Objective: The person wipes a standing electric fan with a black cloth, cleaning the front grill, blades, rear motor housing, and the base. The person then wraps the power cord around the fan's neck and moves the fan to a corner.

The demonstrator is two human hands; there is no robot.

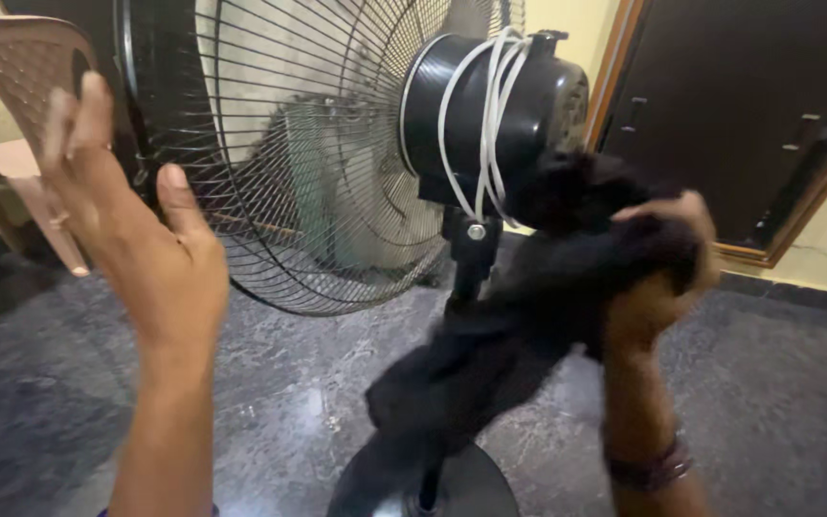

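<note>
- Black cloth (pixel 490 335) is hanging from the right hand (pixel 667 263), bunched up and blurred; its folds are hard to make out; its lower end is covering part of the fan pole (pixel 471 263) and draping toward the round base (pixel 476 483), which is cut off at the bottom edge
- Right hand is clenching the cloth up against the back of the black motor housing (pixel 500 120); the fingers are mostly buried in fabric; a dark band is sitting on the wrist
- Left hand (pixel 136 225) is hanging released, fingers spread, holding nothing, raised just beside the wire fan guard (pixel 289 163); whether it is touching the guard cannot be told
- White cord (pixel 490 105) is looping around the motor housing; blades are showing only dimly behind the guard; the guard's top is cropped
- Floor (pixel 279 383) is dark polished stone, reflecting light
- Beige plastic chair (pixel 16 105) is standing at left, partly cut off; dark wooden door (pixel 748 105) with lighter frame is at right; walls are yellowish
</note>
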